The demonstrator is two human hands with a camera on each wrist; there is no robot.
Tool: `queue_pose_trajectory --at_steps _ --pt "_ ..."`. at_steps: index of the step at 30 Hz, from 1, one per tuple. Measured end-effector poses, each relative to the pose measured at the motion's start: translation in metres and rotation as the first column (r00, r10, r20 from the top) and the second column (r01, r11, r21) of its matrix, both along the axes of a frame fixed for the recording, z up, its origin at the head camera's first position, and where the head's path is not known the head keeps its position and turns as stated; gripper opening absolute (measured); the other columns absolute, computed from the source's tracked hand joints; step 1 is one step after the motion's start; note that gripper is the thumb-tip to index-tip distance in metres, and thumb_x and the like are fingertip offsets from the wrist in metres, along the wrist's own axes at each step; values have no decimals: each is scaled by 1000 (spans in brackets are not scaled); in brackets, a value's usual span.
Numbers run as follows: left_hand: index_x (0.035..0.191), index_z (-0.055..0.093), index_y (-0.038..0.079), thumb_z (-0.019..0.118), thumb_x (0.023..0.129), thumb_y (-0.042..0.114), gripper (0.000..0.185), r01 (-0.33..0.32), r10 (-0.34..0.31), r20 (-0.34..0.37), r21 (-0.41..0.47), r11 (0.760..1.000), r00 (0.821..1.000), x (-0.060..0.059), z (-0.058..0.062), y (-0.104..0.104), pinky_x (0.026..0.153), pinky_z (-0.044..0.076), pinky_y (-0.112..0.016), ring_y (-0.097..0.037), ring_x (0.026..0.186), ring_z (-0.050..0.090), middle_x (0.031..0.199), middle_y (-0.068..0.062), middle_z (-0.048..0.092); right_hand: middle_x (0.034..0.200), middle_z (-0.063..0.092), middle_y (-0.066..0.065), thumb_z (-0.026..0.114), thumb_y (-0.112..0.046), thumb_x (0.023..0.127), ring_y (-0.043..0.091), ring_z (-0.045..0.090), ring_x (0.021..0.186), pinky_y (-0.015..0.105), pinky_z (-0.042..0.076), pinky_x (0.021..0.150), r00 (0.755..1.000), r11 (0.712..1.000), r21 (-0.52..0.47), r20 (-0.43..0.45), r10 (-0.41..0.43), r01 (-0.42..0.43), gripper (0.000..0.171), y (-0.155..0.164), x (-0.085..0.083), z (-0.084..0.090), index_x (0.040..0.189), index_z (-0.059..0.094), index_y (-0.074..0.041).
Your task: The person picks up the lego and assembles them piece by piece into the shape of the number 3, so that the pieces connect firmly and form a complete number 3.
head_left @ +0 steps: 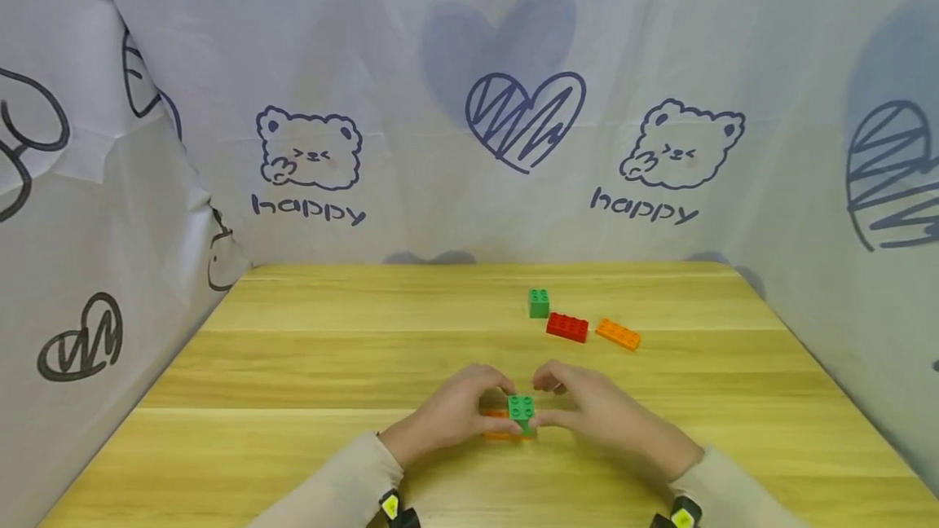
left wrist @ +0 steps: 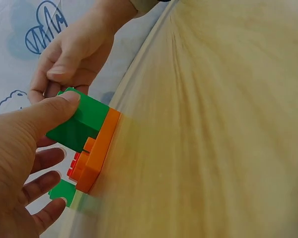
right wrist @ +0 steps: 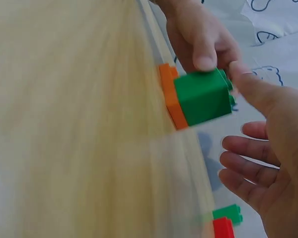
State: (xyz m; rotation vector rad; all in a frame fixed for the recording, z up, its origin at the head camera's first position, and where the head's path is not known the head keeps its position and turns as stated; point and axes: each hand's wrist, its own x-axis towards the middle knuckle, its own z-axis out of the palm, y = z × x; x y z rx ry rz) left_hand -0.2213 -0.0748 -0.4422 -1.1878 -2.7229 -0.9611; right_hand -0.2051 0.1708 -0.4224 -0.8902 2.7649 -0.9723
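Observation:
A green block (head_left: 521, 409) with studs on top sits on the right end of a flat orange block (left wrist: 96, 157) on the table. My left hand (head_left: 458, 407) pinches the green block, its thumb laid against the near face and its index finger behind. The left hand's other fingers spread loosely beside the orange block in the left wrist view. My right hand (head_left: 597, 410) is at the right of the green block, thumb tip right by its studded top edge. The right hand's other fingers (right wrist: 248, 158) are apart and loosely bent, holding nothing.
Farther back on the wooden table (head_left: 330, 349) are another green block (head_left: 539, 304), a red block (head_left: 567, 327) and an orange flat block (head_left: 618, 334). A white cloth (head_left: 411, 169) with drawn bears and hearts hangs behind the table and at its sides.

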Motion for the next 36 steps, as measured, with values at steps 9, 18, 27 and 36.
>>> queue_pose_trajectory --at_steps 9,18,27,36 --pt "116 68 18 74 82 50 47 13 -12 74 -17 1000 997 -2 0 -2 87 50 -28 -7 101 60 111 9 66 117 65 1 68 -42 92 22 60 106 44 50 90 993 994 6 -47 -110 110 42 16 -22 -3 121 60 -13" --pt "118 68 15 79 80 45 48 5 -1 101 -37 999 995 -4 -6 -1 84 49 -23 -4 95 61 105 9 68 117 64 8 63 -53 91 30 60 108 49 49 92 967 973 54 -141 -213 223 53 34 -47 0 121 60 -9" --pt "116 68 11 82 79 38 47 -8 13 104 -46 999 995 -3 -8 1 83 50 -22 -3 92 60 101 7 68 113 66 11 69 -33 93 29 62 99 46 51 86 925 953 98 -286 -249 287 38 46 -71 -2 116 64 -3" --pt "115 68 11 82 80 36 46 -10 14 110 -38 999 994 -2 -8 1 82 49 -20 -3 91 59 101 6 68 119 64 16 72 -31 91 28 60 96 48 49 88 922 943 178 -323 -216 283 47 51 -88 -7 124 61 1"
